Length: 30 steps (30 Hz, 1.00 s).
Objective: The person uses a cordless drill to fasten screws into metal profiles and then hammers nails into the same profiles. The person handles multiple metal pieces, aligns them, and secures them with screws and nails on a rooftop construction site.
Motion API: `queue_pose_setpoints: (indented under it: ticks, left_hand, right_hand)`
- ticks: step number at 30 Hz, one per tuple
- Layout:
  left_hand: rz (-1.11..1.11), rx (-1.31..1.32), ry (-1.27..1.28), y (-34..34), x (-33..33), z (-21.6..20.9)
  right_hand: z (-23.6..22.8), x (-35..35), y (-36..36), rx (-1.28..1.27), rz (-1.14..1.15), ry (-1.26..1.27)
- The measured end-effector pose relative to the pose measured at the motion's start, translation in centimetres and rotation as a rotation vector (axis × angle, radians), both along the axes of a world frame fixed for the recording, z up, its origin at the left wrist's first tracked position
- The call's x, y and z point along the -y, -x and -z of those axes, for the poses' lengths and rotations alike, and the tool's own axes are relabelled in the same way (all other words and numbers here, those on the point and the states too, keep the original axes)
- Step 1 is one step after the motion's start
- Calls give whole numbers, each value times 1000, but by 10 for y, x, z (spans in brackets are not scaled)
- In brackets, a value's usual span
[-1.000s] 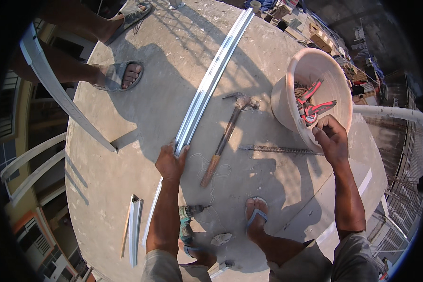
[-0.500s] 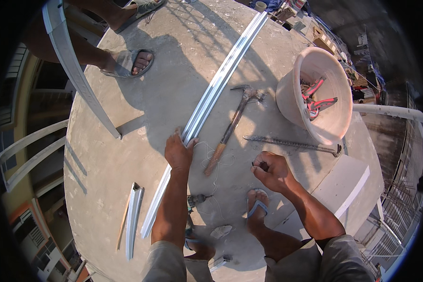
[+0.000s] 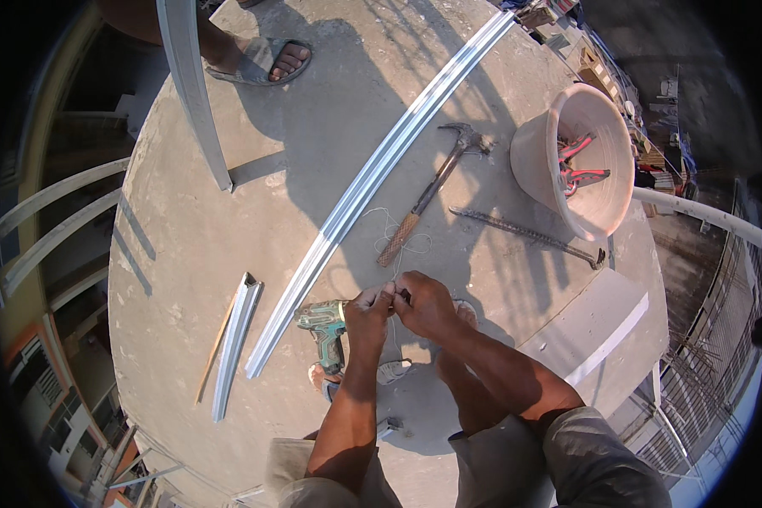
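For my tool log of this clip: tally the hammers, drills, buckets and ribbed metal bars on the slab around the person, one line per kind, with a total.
Hammer: 1
Drill: 1
Bucket: 1
Ribbed metal bar: 1
Total: 4

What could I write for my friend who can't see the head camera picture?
A person's left hand and right hand meet over a grey floor, the right seeming to hold something small and dark. A long silver metal channel and a green drill are to the left; ahead are a hammer and a bucket holding red-handled tools.
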State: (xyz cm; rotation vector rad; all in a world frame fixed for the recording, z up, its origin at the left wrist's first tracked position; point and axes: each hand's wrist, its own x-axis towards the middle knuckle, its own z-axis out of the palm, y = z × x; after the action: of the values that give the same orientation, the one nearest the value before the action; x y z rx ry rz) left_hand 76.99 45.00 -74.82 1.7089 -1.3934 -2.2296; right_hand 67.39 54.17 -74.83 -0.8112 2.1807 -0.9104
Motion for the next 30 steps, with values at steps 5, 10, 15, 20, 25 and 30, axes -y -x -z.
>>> queue_pose_setpoints:
  ticks: [5, 10, 15, 20, 25, 30]
  left_hand:
    - [18, 307, 377, -40, 36, 0]
    - [-238, 432, 300, -111, 90, -10]
    - [-301, 406, 329, -156, 127, -21]
    - [-343, 378, 179, -172, 135, -58]
    - [-486, 343, -183, -156, 102, -108]
    - [-540, 49, -524, -118, 62, -185]
  right_hand:
    - [20, 4, -57, 388, 98, -243]
    - [43, 65, -205, 447, 156, -695]
    - [95, 100, -268, 297, 613, -649]
    - [36, 71, -224, 276, 417, -586]
    - [-133, 14, -131, 604, 61, -387]
    - [-290, -17, -81, 440, -266, -251]
